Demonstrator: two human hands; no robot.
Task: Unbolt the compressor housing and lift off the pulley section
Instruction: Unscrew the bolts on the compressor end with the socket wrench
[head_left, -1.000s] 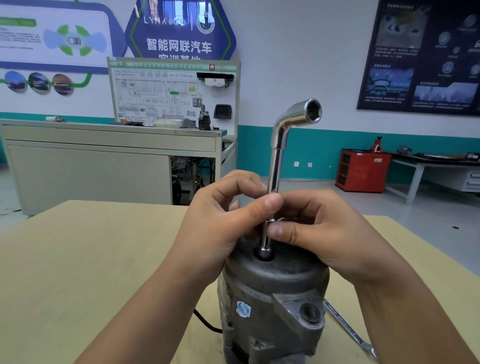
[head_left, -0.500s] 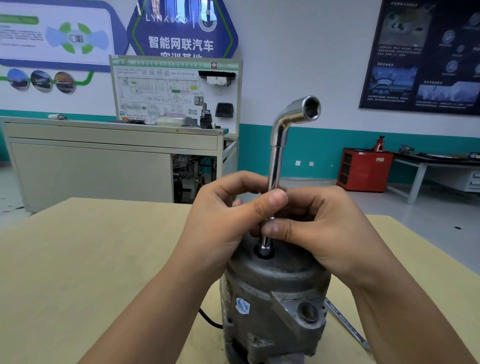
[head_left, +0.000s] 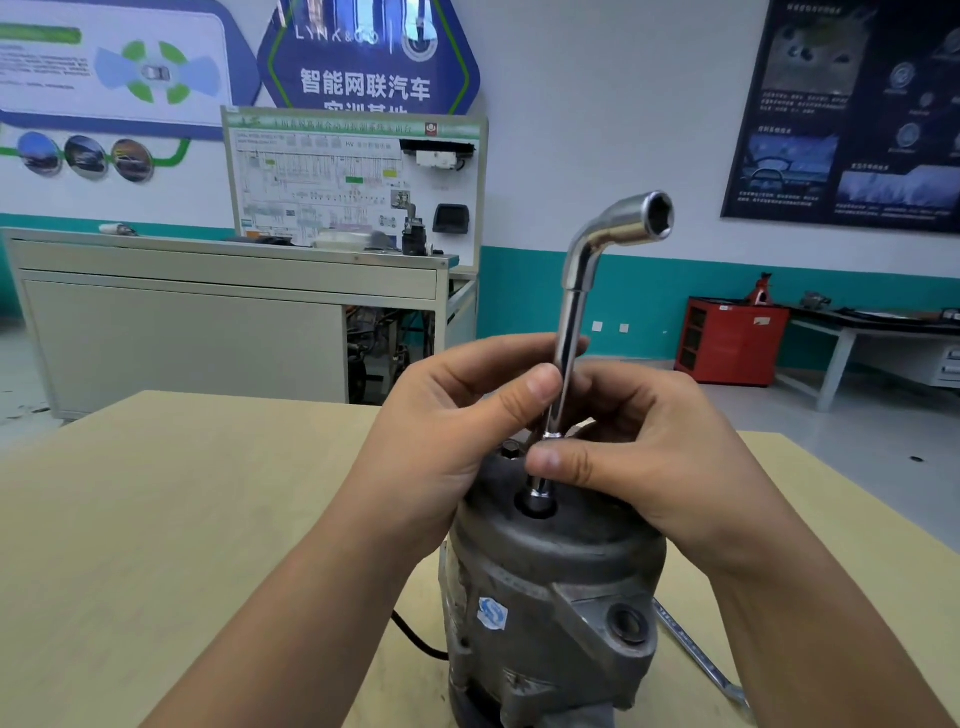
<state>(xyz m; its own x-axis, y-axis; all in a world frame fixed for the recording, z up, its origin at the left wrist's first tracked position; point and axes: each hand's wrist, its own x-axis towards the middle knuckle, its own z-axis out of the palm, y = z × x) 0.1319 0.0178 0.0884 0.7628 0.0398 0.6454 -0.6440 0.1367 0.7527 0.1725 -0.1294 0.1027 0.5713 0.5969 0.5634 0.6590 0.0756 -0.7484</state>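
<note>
A grey metal compressor housing (head_left: 550, 587) stands upright on the wooden table (head_left: 182, 519), with a blue sticker on its side. A chrome L-shaped socket wrench (head_left: 571, 312) stands upright with its lower end in a bolt recess (head_left: 536, 505) on the housing's top. My left hand (head_left: 452, 431) pinches the wrench shaft between thumb and fingers. From the right, my right hand (head_left: 639, 447) pinches the shaft lower down, close to the housing. Another bolt head (head_left: 509, 451) shows on the top near my left hand. The pulley end is hidden below.
A flat spanner (head_left: 696, 654) lies on the table right of the housing, and a black cable (head_left: 415, 639) runs out on its left. Behind the table stand a grey cabinet bench (head_left: 208, 312), a red cabinet (head_left: 727, 340) and a side table (head_left: 872, 332).
The wrench has turned a little, its upper socket end swinging slightly right. My thumbs have shifted along the shaft. The housing has not moved.
</note>
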